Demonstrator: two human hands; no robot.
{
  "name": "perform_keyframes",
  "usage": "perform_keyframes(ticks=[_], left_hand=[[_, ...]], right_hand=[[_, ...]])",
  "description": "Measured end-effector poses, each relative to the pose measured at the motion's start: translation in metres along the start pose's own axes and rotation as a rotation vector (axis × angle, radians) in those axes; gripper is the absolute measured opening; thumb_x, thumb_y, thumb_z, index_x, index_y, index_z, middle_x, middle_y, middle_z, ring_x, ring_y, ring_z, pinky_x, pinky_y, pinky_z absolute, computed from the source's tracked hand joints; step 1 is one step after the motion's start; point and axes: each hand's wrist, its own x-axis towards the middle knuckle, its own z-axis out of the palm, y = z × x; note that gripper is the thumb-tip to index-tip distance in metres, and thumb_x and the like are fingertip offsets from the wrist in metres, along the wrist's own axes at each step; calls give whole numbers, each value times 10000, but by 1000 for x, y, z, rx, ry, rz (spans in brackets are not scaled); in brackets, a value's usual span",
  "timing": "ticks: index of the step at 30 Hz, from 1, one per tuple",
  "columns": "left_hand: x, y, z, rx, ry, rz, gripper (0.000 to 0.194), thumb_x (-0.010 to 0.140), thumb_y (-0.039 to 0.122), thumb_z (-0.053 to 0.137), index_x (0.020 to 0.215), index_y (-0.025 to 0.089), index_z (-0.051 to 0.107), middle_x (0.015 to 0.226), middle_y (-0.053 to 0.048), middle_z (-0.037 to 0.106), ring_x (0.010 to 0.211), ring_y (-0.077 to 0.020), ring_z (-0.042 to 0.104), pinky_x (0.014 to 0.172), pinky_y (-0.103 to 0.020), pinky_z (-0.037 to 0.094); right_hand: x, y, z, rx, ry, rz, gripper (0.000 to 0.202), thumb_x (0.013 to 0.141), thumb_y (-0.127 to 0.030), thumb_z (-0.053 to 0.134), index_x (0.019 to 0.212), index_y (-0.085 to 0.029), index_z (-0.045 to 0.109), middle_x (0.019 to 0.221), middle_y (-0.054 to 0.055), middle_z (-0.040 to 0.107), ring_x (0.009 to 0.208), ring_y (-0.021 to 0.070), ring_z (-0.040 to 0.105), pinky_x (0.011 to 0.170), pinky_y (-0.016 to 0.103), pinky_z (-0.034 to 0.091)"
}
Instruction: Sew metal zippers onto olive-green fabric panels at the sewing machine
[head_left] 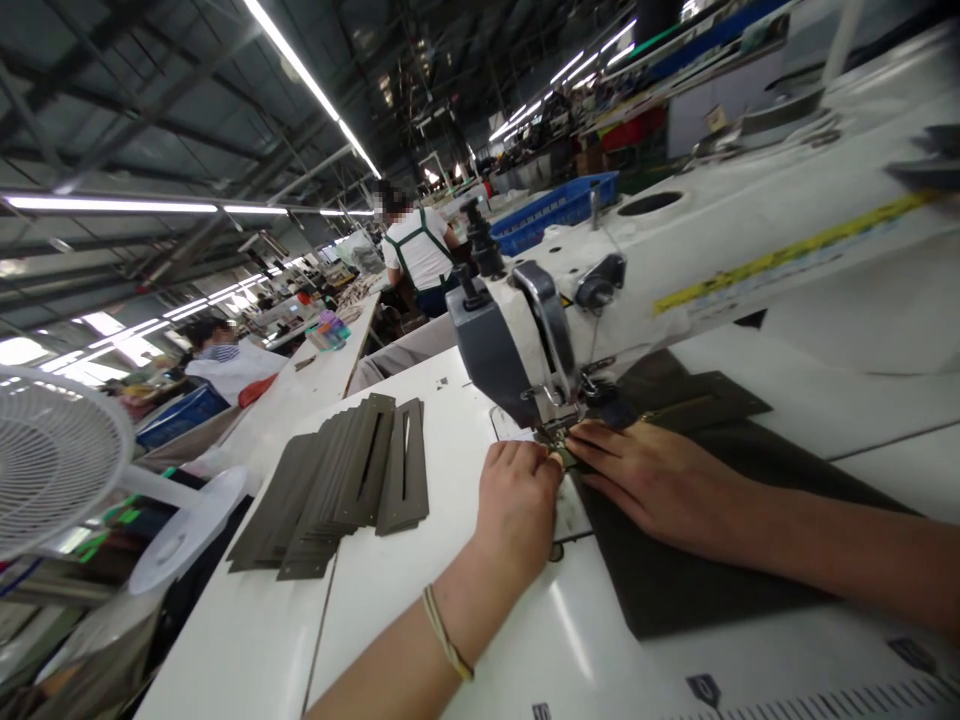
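Observation:
My left hand is close to the needle area of a white and grey sewing machine. Its fingers are curled closed; what they pinch, if anything, is hidden. On the other side of the presser foot, my right hand lies palm down with fingers stretched out. Beneath it is a dark olive fabric panel, spread over the white table and reaching under the machine head. A smaller olive piece with a zipper-like strip lies on the panel behind my right hand.
Olive pieces with long slots lie fanned out on the table to the left. A white fan stands at far left. A ruler scale runs along the front. Beyond are a blue crate and a person in white.

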Motion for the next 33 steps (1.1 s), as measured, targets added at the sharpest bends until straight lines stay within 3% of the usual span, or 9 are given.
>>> perform_keyframes(ticks=[10,17,25,33], left_hand=[[2,-2,3,4,-20,-15,134,908,94,575,825,159,657,877,-62,672,818,-215,622,735,-364,498],[3,-4,7,19,-15,-15,147,926,115,568,811,153,651,849,-64,665,804,-212,620,744,-361,501],[2,-5,6,2,-26,-19,115,898,109,596,805,153,646,841,-61,672,800,-207,617,730,-362,499],[3,-5,11,6,16,-81,104,862,87,656,786,159,661,814,-56,683,773,-209,638,707,-370,524]], right_hand=[[0,4,8,-5,15,-11,289,903,-152,470,1098,-87,673,1082,156,713,944,249,677,849,410,563],[-4,8,23,29,38,7,325,888,-113,463,1137,-140,671,1111,135,708,988,248,663,910,435,535],[4,9,12,-50,27,-83,308,890,-100,434,1067,-101,686,1044,155,721,902,235,681,820,390,558],[4,7,17,16,55,-44,341,895,-101,444,1142,-140,675,1075,124,721,971,235,674,867,398,557]])
